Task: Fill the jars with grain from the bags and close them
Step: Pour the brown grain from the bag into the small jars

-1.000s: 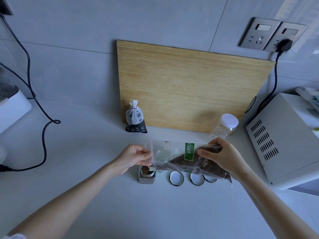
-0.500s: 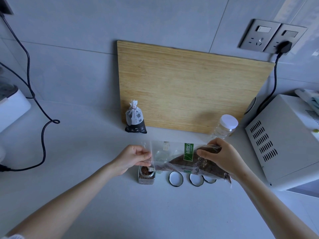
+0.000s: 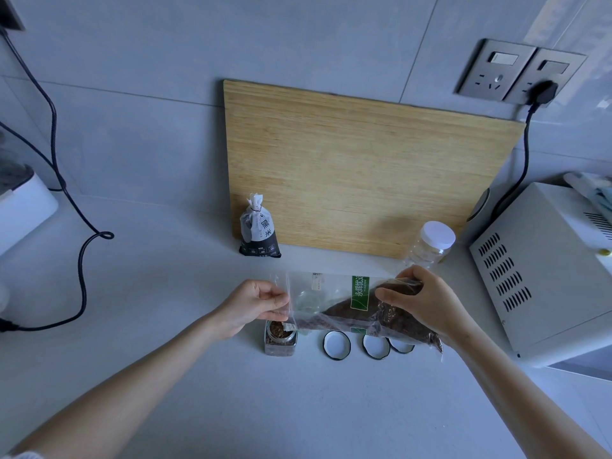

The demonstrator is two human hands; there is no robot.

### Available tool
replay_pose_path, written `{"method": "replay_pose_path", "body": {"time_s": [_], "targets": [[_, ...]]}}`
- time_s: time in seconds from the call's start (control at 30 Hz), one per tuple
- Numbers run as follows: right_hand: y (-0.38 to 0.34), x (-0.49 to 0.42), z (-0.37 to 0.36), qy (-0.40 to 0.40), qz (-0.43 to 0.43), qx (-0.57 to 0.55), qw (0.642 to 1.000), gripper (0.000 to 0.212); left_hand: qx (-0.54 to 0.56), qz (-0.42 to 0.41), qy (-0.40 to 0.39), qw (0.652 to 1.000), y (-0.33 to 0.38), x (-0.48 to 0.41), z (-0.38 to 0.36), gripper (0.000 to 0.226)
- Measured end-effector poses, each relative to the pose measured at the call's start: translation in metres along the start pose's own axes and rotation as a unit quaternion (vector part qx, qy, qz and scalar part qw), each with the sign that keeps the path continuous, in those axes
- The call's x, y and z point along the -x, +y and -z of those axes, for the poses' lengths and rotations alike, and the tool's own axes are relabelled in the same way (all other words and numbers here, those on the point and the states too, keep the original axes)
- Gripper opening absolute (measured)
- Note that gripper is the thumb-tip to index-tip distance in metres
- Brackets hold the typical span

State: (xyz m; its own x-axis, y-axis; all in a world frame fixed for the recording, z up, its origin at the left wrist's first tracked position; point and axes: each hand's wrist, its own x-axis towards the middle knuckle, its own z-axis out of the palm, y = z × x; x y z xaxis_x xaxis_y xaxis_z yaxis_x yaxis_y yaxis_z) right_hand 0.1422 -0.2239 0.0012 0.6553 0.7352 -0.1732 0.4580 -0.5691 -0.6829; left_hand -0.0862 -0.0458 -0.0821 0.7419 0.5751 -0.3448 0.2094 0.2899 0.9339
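I hold a clear plastic bag (image 3: 334, 301) of dark reddish grain sideways over the counter. My left hand (image 3: 255, 304) pinches its open left end and my right hand (image 3: 420, 301) grips its fuller right end, raised a little higher. The bag's lower left corner hangs right over a small square glass jar (image 3: 280, 339), which stands open and looks nearly full of brown grain. Three round lids (image 3: 336, 345) lie white side up in a row to the jar's right; the bag partly hides the rightmost. A small tied black-and-white grain bag (image 3: 259, 231) stands further back.
A bamboo board (image 3: 357, 167) leans on the wall behind. A clear jar with a white lid (image 3: 430, 245) stands at its right foot. A white appliance (image 3: 543, 270) fills the right side, another white appliance (image 3: 20, 207) the left, with black cables (image 3: 76, 210) trailing on the counter.
Both hands and the bag stay almost still over the jar. The level of grain in the jar looks slightly higher.
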Motion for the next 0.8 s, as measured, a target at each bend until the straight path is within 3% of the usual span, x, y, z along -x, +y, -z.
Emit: {"method": "replay_pose_path", "body": {"time_s": [0.8], "targets": [[-0.0023, 0.0008, 0.0017, -0.003, 0.003, 0.011, 1.0, 0.041, 0.002, 0.002, 0.003, 1.0, -0.005, -0.0037, 0.003, 0.01]]}}
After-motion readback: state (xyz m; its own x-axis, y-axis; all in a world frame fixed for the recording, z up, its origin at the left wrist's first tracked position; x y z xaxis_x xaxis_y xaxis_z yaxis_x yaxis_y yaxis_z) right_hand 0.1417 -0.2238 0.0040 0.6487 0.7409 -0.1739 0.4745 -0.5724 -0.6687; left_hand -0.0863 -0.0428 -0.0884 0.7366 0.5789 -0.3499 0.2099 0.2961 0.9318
